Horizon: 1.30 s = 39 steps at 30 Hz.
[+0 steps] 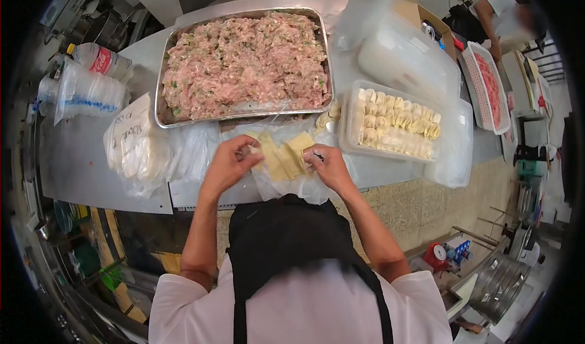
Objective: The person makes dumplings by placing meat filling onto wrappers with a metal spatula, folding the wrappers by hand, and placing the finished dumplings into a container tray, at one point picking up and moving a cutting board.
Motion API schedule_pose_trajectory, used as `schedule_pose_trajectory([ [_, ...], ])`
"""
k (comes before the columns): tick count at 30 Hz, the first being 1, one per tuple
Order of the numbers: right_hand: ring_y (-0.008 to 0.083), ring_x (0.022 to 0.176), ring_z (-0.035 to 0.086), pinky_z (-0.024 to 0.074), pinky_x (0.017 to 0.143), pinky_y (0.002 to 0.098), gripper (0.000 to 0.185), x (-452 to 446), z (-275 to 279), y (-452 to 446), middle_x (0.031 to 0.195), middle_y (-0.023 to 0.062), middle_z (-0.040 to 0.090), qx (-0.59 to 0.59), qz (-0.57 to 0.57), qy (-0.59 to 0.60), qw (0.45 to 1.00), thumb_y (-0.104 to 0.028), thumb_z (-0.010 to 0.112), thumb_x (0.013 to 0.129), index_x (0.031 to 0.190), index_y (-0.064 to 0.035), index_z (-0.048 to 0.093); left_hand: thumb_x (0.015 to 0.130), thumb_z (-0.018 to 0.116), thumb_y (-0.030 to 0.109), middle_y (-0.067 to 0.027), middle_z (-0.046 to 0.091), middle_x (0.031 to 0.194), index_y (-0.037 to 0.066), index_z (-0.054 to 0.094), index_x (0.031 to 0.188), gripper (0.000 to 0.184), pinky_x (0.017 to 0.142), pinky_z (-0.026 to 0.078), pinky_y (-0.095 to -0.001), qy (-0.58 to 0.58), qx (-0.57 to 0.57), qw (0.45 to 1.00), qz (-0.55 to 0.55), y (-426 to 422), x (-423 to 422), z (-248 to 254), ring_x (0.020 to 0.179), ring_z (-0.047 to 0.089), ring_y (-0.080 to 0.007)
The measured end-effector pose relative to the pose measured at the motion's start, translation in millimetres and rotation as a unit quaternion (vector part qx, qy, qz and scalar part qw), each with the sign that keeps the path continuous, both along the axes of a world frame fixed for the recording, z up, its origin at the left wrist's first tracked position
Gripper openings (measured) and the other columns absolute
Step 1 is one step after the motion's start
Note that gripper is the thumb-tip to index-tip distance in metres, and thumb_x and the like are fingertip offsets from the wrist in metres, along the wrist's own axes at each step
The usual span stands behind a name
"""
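Observation:
Square yellow dough wrappers [281, 161] lie in a loose stack on a plastic sheet [263, 185] in front of me, between my hands. At the stack's left edge is my left hand [234, 162], its fingers curled closed around something small and pale that I cannot make out. My right hand [329, 166] is closed at the stack's right edge. A small dark bit shows between its fingers, too little to name. Behind the wrappers stands a large metal tray [244, 117] heaped with minced meat filling [244, 63], flecked with green.
A plastic container [390, 152] to the right holds rows of folded dumplings [399, 115], beside translucent lids [408, 57]. At left are bagged wrappers [137, 140], plastic cups [88, 94] and a cola bottle [100, 60]. Another person [496, 18] works near a meat-filled basket [503, 121].

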State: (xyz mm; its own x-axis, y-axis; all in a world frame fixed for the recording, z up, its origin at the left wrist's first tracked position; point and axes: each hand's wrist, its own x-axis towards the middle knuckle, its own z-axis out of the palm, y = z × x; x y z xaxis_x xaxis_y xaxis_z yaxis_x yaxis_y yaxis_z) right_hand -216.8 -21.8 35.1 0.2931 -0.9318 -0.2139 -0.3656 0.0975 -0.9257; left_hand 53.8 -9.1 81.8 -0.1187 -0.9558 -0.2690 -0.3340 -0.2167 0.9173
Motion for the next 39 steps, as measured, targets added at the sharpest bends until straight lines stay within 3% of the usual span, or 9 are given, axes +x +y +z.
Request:
schedule_pose_trajectory([
  [4, 0.0188, 0.068, 0.065, 0.0507, 0.065, 0.0323, 0.014, 10.7, 3.0, 7.3, 0.078, 0.0146, 0.069, 0.034, -0.038, -0.048, 0.998, -0.01, 0.067, 0.09, 0.096, 0.0022, 0.071, 0.083, 0.076, 0.001, 0.0024, 0.056, 0.079, 0.001, 0.06, 0.094, 0.019, 0.057, 0.045, -0.0203, 0.124, 0.001, 0.992, -0.025, 1.7, -50.8, -35.3, 0.071, 0.054, -0.0027],
  [6, 0.018, 0.065, 0.064, 0.0507, 0.063, 0.0317, 0.015, 13.5, 9.8, 12.1, 0.075, 0.0123, 0.07, -0.03, -0.038, -0.006, 0.999, -0.01, 0.067, 0.091, 0.096, 0.0038, 0.071, 0.083, 0.077, 0.001, -0.0003, 0.06, 0.078, 0.002, 0.057, 0.09, 0.021, 0.054, 0.045, -0.0204, 0.171, 0.024, 0.985, -0.016, 2.4, -68.6, -41.3, 0.065, 0.056, -0.004],
  [12, 0.015, 0.065, 0.064, 0.0506, 0.062, 0.031, 0.015, 14.6, 4.0, 19.3, 0.072, 0.0115, 0.069, 0.024, -0.1, -0.064, 0.993, -0.011, 0.066, 0.093, 0.094, 0.0036, 0.07, 0.084, 0.076, 0.001, -0.0025, 0.063, 0.076, 0.001, 0.056, 0.088, 0.021, 0.047, 0.044, -0.022, 0.23, 0.034, 0.973, -0.004, -2.0, -74.1, -42.7, 0.057, 0.056, -0.0055],
  [15, 0.0106, 0.069, 0.064, 0.0525, 0.063, 0.0269, 0.013, 12.4, 2.5, 20.4, 0.076, 0.0055, 0.068, 0.044, -0.09, -0.084, 0.991, -0.009, 0.063, 0.096, 0.093, 0.0039, 0.066, 0.084, 0.076, 0.001, -0.0031, 0.063, 0.077, 0.001, 0.056, 0.089, 0.02, 0.047, 0.045, -0.022, 0.243, 0.075, 0.967, 0.008, -2.9, -75.7, -38.8, 0.057, 0.057, -0.006],
  [22, 0.0112, 0.067, 0.065, 0.0541, 0.065, 0.0275, 0.013, 12.1, 14.9, 21.8, 0.075, 0.0082, 0.069, -0.022, -0.081, -0.015, 0.996, -0.007, 0.063, 0.095, 0.093, 0.0047, 0.068, 0.085, 0.073, -0.001, -0.0029, 0.062, 0.073, 0.0, 0.057, 0.09, 0.017, 0.045, 0.046, -0.0226, 0.216, 0.042, 0.975, 0.026, -3.3, -78.8, -33.8, 0.054, 0.058, -0.0066],
  [24, 0.0224, 0.064, 0.068, 0.0518, 0.062, 0.0336, 0.013, 14.1, 18.3, 21.9, 0.072, 0.016, 0.069, -0.039, -0.098, -0.016, 0.994, -0.009, 0.066, 0.09, 0.089, 0.0037, 0.07, 0.085, 0.071, -0.002, -0.0032, 0.063, 0.073, 0.0, 0.057, 0.09, 0.015, 0.045, 0.046, -0.0225, 0.234, 0.041, 0.971, 0.032, -3.3, -77.8, -34.3, 0.054, 0.057, -0.0066],
  [31, 0.0228, 0.063, 0.068, 0.0516, 0.062, 0.0341, 0.012, 11.7, 22.4, 20.9, 0.072, 0.0156, 0.069, -0.049, -0.094, -0.007, 0.994, -0.009, 0.067, 0.089, 0.089, 0.003, 0.07, 0.084, 0.07, -0.003, -0.0041, 0.063, 0.075, 0.0, 0.056, 0.09, 0.015, 0.045, 0.046, -0.0223, 0.22, 0.064, 0.973, 0.029, -1.5, -80.8, -23.2, 0.054, 0.057, -0.0064],
  [33, 0.0106, 0.064, 0.064, 0.0513, 0.061, 0.0269, 0.013, 11.4, 22.3, 21.2, 0.071, 0.0081, 0.068, -0.045, -0.076, -0.003, 0.996, -0.008, 0.064, 0.094, 0.091, 0.0041, 0.069, 0.084, 0.07, -0.002, -0.0048, 0.064, 0.077, 0.0, 0.056, 0.091, 0.016, 0.045, 0.046, -0.0225, 0.231, 0.047, 0.972, 0.025, 0.1, -81.5, -29.1, 0.054, 0.058, -0.0066],
  [39, 0.0101, 0.065, 0.064, 0.0515, 0.061, 0.0265, 0.013, 0.9, 11.7, 18.5, 0.074, 0.0068, 0.068, -0.017, -0.095, -0.027, 0.995, -0.008, 0.064, 0.095, 0.093, 0.0039, 0.067, 0.084, 0.072, -0.001, -0.0062, 0.065, 0.081, 0.0, 0.056, 0.094, 0.019, 0.047, 0.048, -0.0229, 0.248, 0.077, 0.965, 0.02, -0.4, -72.2, -33.4, 0.056, 0.059, -0.0077],
])
